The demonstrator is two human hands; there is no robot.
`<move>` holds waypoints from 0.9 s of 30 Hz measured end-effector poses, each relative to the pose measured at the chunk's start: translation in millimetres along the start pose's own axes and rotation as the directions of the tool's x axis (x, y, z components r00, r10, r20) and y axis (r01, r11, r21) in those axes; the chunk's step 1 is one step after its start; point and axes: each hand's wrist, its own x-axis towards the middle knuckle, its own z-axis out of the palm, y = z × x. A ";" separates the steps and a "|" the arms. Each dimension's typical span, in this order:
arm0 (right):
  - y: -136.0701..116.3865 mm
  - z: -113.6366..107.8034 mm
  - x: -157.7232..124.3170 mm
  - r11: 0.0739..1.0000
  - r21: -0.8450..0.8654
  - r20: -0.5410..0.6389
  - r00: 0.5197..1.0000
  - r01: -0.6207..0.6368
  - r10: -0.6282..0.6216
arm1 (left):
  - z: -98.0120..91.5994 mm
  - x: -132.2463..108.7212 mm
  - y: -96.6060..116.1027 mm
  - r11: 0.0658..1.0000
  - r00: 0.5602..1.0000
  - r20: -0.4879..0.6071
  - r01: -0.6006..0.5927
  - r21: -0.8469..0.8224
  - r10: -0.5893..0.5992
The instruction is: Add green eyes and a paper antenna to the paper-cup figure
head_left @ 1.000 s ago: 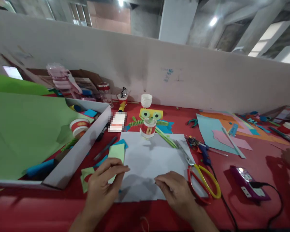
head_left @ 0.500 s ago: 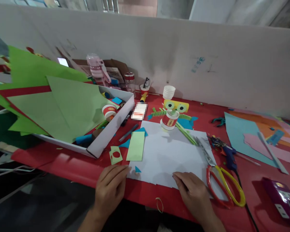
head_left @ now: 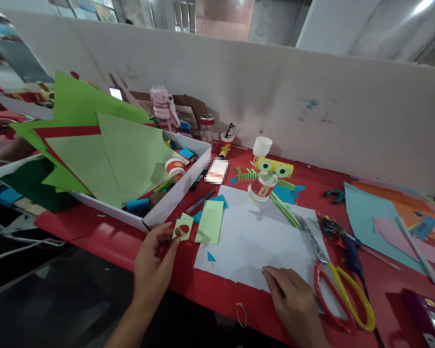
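My left hand (head_left: 154,258) is closed, its thumb and fingers on the near left edge of a light green paper scrap (head_left: 188,224) with a round hole cut in it. The scrap is tilted, and red shows through the hole. Resting on the front edge of a white paper sheet (head_left: 239,241), my right hand (head_left: 293,299) has its fingers curled together, with nothing visible in them. Beside it lie large scissors (head_left: 324,258) with one red and one yellow handle. A paper-cup figure (head_left: 263,187) with round eyes and pleated green arms stands at the sheet's far edge.
To the left, a white box (head_left: 181,198) holds green paper sheets (head_left: 126,150) and craft bits. A light green rectangle (head_left: 210,222) overlaps the white sheet. On the right are a glue gun (head_left: 351,253), coloured papers (head_left: 369,208) and a purple object (head_left: 427,309). A white partition (head_left: 348,82) stands behind.
My left hand has moved left and away from me, from the white sheet's corner onto the green scrap, which has turned. My right hand stays put. The view has shifted slightly.
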 end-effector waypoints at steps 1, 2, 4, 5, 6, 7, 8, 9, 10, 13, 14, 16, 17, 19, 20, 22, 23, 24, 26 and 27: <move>-1.1 -0.4 -0.1 0.999 0.041 -0.002 0.999 -0.036 0.036 | -1.0 -2.2 3.0 0.995 0.999 0.008 0.041 -0.095 -0.040; -3.3 -0.7 0.4 0.990 0.106 0.002 0.996 -0.092 0.093 | -1.4 -4.9 7.2 0.977 0.995 0.055 0.097 -0.188 -0.088; -11.7 -1.2 4.1 0.917 0.314 0.063 0.969 -0.247 0.240 | 0.7 -11.9 18.2 0.887 0.940 0.297 0.278 -0.368 -0.171; -17.8 -1.1 7.3 0.833 0.443 0.128 0.943 -0.333 0.308 | 3.7 -16.0 24.6 0.822 0.865 0.467 0.395 -0.409 -0.184; -24.8 -0.6 11.3 0.718 0.565 0.218 0.913 -0.407 0.345 | 7.9 -20.4 31.1 0.761 0.778 0.604 0.495 -0.418 -0.174; -32.3 0.4 15.8 0.583 0.668 0.308 0.885 -0.463 0.349 | 13.2 -24.9 37.5 0.713 0.692 0.705 0.573 -0.404 -0.156; -39.7 1.5 20.6 0.451 0.738 0.389 0.863 -0.502 0.323 | 19.2 -29.4 43.4 0.673 0.626 0.768 0.626 -0.393 -0.134; -46.6 2.7 25.4 0.339 0.777 0.450 0.844 -0.531 0.292 | 25.5 -33.5 48.6 0.640 0.583 0.804 0.665 -0.385 -0.122; -52.5 3.7 30.0 0.253 0.788 0.490 0.821 -0.561 0.295 | 31.6 -37.0 52.8 0.623 0.557 0.821 0.687 -0.373 -0.123; -61.9 4.0 41.7 0.185 0.755 0.515 0.743 -0.630 0.427 | 45.0 -42.1 58.3 0.658 0.625 0.752 0.659 -0.364 -0.209; -62.3 3.4 44.8 0.192 0.743 0.503 0.724 -0.641 0.473 | 47.4 -41.8 58.1 0.677 0.660 0.711 0.640 -0.362 -0.243; -60.0 2.6 50.0 0.199 0.734 0.479 0.702 -0.650 0.526 | 49.3 -38.9 56.2 0.702 0.706 0.645 0.617 -0.355 -0.294; -57.9 2.9 52.1 0.195 0.732 0.475 0.695 -0.652 0.540 | 49.4 -36.7 55.5 0.708 0.718 0.623 0.611 -0.354 -0.309; -53.6 5.4 55.3 0.192 0.731 0.468 0.685 -0.655 0.558 | 49.7 -32.0 55.7 0.721 0.731 0.605 0.600 -0.347 -0.318; -51.6 7.4 56.2 0.193 0.733 0.463 0.687 -0.652 0.560 | 50.2 -30.0 57.0 0.731 0.728 0.610 0.594 -0.335 -0.312; -48.9 11.6 56.7 0.195 0.746 0.454 0.701 -0.637 0.550 | 52.7 -27.3 61.1 0.754 0.711 0.637 0.584 -0.301 -0.297; -48.1 13.2 56.2 0.194 0.752 0.455 0.709 -0.630 0.538 | 54.4 -26.8 63.3 0.765 0.699 0.654 0.579 -0.282 -0.288; -47.6 14.2 55.4 0.193 0.755 0.460 0.716 -0.626 0.525 | 56.3 -26.9 65.1 0.775 0.688 0.669 0.574 -0.264 -0.282; -47.3 14.4 53.0 0.208 0.742 0.476 0.720 -0.637 0.505 | 60.1 -28.3 66.9 0.787 0.668 0.691 0.570 -0.235 -0.277; -47.2 13.7 51.7 0.226 0.731 0.481 0.721 -0.644 0.499 | 61.7 -29.2 66.6 0.790 0.657 0.699 0.572 -0.221 -0.280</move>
